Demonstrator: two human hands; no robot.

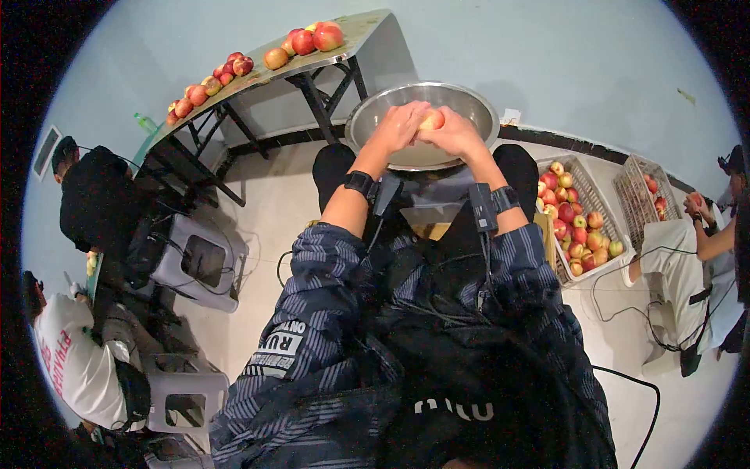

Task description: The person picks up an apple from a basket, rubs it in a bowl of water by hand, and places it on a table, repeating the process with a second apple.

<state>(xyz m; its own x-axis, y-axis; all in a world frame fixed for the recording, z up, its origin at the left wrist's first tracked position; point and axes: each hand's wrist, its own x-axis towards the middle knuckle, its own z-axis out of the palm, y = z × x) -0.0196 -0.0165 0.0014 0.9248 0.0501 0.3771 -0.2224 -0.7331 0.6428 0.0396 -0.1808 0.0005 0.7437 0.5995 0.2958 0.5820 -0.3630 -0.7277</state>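
Over a wide steel basin (359,133), both of my hands are closed around a pale red-and-yellow apple (432,120). My left hand (401,127) wraps it from the left, fingers pointing forward. From the right, my right hand (455,134) grips the same fruit, and the two hands nearly meet around it. Much of the apple's surface is hidden by my fingers. The basin stands in front of my knees, and its floor is partly covered by my hands. Each wrist carries a black strap with a small device.
A crate (598,273) full of apples stands on the floor to my right, beside another basket (637,187). More apples line a long table (363,27) at the front left. People sit on both sides, with grey stools (195,262) at left. Cables (648,383) cross the floor.
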